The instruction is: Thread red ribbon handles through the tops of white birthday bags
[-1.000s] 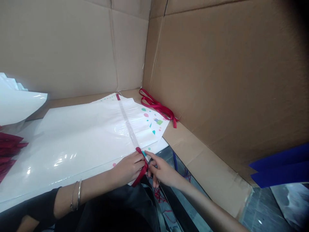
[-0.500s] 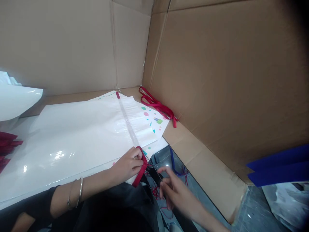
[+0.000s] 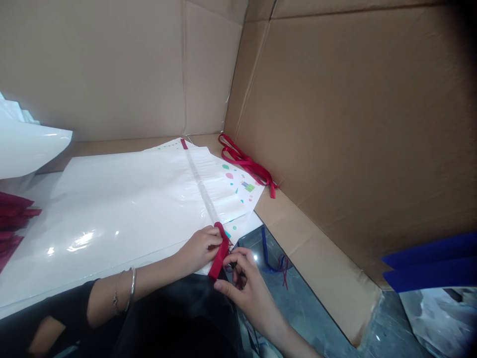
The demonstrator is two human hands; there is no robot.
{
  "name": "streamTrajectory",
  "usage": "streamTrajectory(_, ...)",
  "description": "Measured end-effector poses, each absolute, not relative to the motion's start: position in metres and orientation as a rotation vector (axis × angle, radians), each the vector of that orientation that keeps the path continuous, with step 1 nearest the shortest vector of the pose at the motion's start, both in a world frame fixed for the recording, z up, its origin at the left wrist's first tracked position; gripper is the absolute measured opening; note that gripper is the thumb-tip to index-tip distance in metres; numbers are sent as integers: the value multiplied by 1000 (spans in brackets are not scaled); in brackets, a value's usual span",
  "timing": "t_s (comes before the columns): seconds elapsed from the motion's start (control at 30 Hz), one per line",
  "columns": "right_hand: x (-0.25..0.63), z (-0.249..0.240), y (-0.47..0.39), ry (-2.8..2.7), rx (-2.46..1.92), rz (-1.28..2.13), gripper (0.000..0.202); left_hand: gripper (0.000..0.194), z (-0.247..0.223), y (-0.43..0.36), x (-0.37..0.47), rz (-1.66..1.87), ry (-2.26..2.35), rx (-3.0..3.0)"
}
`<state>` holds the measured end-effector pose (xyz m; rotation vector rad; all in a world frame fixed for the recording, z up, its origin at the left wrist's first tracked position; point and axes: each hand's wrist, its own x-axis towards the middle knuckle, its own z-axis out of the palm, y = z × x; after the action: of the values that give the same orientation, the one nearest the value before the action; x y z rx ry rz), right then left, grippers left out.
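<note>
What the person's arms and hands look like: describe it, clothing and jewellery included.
The left arm wears a black sleeve that stops partway, then a thin bracelet and a shiny silver bangle. The right forearm is bare where it shows. The left hand and right hand are both ungloved.

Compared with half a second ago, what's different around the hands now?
The right hand has moved back leftward, closer to the held red ribbon, its thumb now near the ribbon's lower end; whether it grips anything is unclear. The left hand keeps hold of that ribbon, and the looped red ribbon lies as before.
</note>
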<state>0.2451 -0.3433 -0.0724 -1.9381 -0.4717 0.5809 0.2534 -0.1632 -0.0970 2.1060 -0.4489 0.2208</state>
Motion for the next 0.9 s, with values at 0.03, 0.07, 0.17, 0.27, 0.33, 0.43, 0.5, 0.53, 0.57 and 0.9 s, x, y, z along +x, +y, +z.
streamTrajectory(0.03,246,-73,-341,-453,-1934,556,24,19,-98,-163,253,222,-454,2130)
streamTrajectory(0.07,247,-74,-340,-441,-1935,542,19,19,-98,-163,253,219,-456,2146)
streamTrajectory(0.17,253,-72,-342,-422,-1936,552,13,21,-98,-163,253,216,-467,2163)
streamTrajectory(0.27,254,-69,-346,-416,-1950,583,19,22,-98,-163,253,221,-491,2165)
streamTrajectory(0.33,250,-70,-344,-415,-1957,591,28,21,-99,-164,253,232,-497,2169)
streamTrajectory(0.43,242,-73,-336,-380,-1899,590,28,20,-99,-164,253,254,-488,2185)
streamTrajectory(0.5,241,-73,-333,-347,-1834,597,24,20,-99,-164,253,248,-488,2193)
streamTrajectory(0.53,243,-72,-333,-336,-1816,596,23,21,-99,-164,253,241,-493,2199)
streamTrajectory(0.57,245,-71,-335,-333,-1813,593,23,22,-98,-164,253,238,-502,2201)
streamTrajectory(0.9,278,-52,-374,-608,-2072,594,8,18,-102,-165,250,461,-486,2220)
